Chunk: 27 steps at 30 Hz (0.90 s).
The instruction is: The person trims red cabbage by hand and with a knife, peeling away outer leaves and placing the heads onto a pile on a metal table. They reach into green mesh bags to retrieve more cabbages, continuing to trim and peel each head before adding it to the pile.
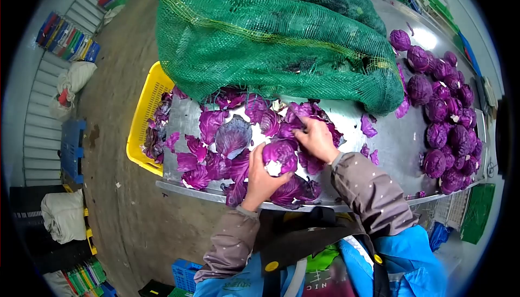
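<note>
While gripping cabbage (280, 153), both hands (290, 159) curled.

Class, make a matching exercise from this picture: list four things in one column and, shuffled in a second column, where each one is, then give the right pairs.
Things
1. green net sack
2. yellow crate
3. trimmed cabbages
4. cabbage being peeled

Places
A. in a heap at the table's right end
B. at the table's left end, holding leaves
C. in the left hand, right hand on top
D. lying across the table's far side

Pairs: 1-D, 2-B, 3-A, 4-C
</note>
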Each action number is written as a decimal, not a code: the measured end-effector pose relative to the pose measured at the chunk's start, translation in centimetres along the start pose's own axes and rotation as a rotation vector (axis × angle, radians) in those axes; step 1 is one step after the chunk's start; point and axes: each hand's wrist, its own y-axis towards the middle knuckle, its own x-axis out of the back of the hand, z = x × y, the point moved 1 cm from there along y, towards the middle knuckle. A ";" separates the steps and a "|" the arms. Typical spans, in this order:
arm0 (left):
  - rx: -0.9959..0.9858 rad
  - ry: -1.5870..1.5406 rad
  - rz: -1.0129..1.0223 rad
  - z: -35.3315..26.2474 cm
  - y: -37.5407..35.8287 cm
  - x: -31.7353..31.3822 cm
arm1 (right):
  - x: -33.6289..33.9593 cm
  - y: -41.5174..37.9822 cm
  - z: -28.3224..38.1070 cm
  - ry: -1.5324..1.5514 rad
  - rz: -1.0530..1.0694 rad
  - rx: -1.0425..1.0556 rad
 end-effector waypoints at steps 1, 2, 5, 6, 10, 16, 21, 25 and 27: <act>0.200 -0.367 0.069 0.5 -0.2 0.7 | -0.1 0.3 -0.5 0.130 -0.035 0.027; 0.406 -0.734 0.139 0.8 -0.6 1.1 | 0.5 -0.1 -1.0 0.108 -0.007 0.003; 0.525 -1.265 0.131 1.0 -1.4 2.3 | 3.0 -1.0 -1.4 0.296 -0.056 -0.093; 0.515 -1.265 0.131 1.0 -1.5 2.5 | 4.3 -1.4 -0.9 0.363 -0.068 -0.065; 0.659 -1.690 0.204 0.2 -1.2 2.0 | 5.7 -3.6 2.2 0.245 -0.225 0.299; 0.652 -2.387 0.538 -3.5 0.3 -1.1 | 8.3 -6.5 4.4 0.862 0.188 -0.005; 0.870 -2.099 0.481 -9.1 2.0 -3.8 | 8.6 -8.5 -0.9 0.926 0.159 0.078; 0.582 -1.085 0.678 -10.9 2.6 -8.9 | 13.6 -12.0 -4.8 1.101 0.108 -0.202; 0.483 -0.916 0.784 -12.9 3.0 -11.4 | 12.2 -12.5 -9.7 1.472 -0.075 -0.202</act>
